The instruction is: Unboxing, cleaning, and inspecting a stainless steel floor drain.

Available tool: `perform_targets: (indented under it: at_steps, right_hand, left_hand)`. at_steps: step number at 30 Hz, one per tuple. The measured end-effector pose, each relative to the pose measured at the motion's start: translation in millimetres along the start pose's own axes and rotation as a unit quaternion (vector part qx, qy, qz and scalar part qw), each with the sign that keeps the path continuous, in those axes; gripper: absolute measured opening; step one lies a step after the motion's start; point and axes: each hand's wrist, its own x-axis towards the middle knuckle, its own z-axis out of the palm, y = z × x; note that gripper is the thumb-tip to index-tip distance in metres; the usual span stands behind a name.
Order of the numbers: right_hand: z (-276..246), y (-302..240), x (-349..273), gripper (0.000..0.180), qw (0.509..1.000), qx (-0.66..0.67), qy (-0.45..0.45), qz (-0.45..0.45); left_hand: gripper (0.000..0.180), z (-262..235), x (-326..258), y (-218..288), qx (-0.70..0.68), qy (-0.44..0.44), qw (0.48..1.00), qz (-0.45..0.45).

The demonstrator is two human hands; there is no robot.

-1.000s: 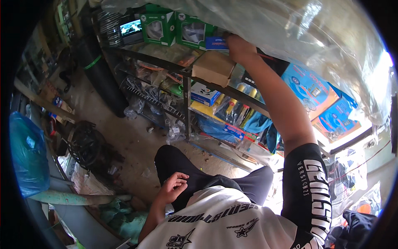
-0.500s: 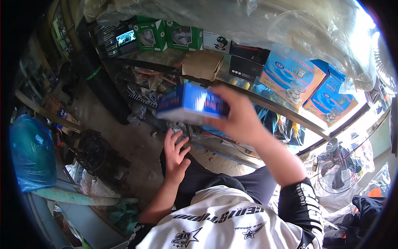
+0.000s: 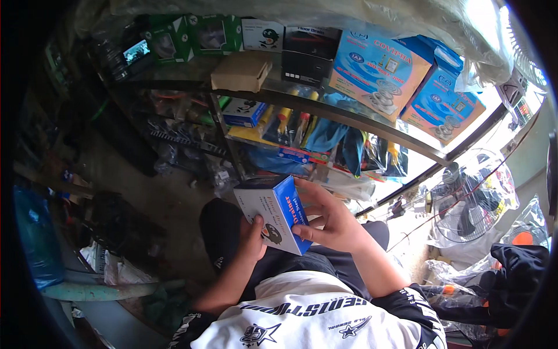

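Observation:
A small white and blue cardboard box [image 3: 263, 203] is tilted above my lap, between both hands. Its white face has printing and a dark cartoon animal picture; one side is blue and its far end looks dark. My left hand [image 3: 251, 241] grips the lower left side with the thumb over the white face, while its other fingers are hidden behind the box. On the opposite side my right hand [image 3: 334, 220] is closed around the blue side, thumb near the lower part and fingers toward the far edge.
Beyond my knees stands a glass shelf [image 3: 302, 96] with a brown cardboard box [image 3: 241, 72], green boxes [image 3: 215, 36] and a large blue and orange box [image 3: 378, 72]. Packaged goods fill the level below. A caged fan [image 3: 471, 203] is at right, a blue bag [image 3: 35, 232] at left.
The box has come down from in front of the shelf toward my lap, turning its white face up. My left hand, apart from it before, now holds it too. The view has shifted.

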Motion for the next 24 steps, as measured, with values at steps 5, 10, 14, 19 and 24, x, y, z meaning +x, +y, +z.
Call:
perform_targets:
  at_steps: [5, 10, 14, 19, 24]
  right_hand:
    - [-5.0, 16.8, -12.6, 0.077, 0.997, -0.074, 0.019, -0.01]
    - [2.5, 23.3, -13.8, 0.061, 0.959, -0.237, 0.133, -0.082]
    - [-17.4, 34.2, -16.0, 0.058, 0.949, -0.248, 0.135, -0.142]
    - [-19.3, 34.6, -17.7, 0.049, 0.847, -0.437, 0.041, -0.301]
    - [-17.9, 51.7, -24.8, 0.08, 0.94, 0.331, 0.079, -0.031]
  left_hand:
    - [0.063, 5.8, -3.4, -20.2, 0.031, 0.035, 0.994, 0.101]
    - [0.087, 9.1, 5.6, -11.1, 0.29, 0.021, 0.929, 0.228]
    - [0.107, 20.3, 14.3, 9.4, 0.205, -0.102, 0.942, 0.246]
    - [0.082, 14.6, -0.3, 32.2, -0.111, -0.077, 0.986, -0.099]
    - [0.09, 13.5, 1.2, 49.5, 0.031, -0.098, 0.995, -0.009]
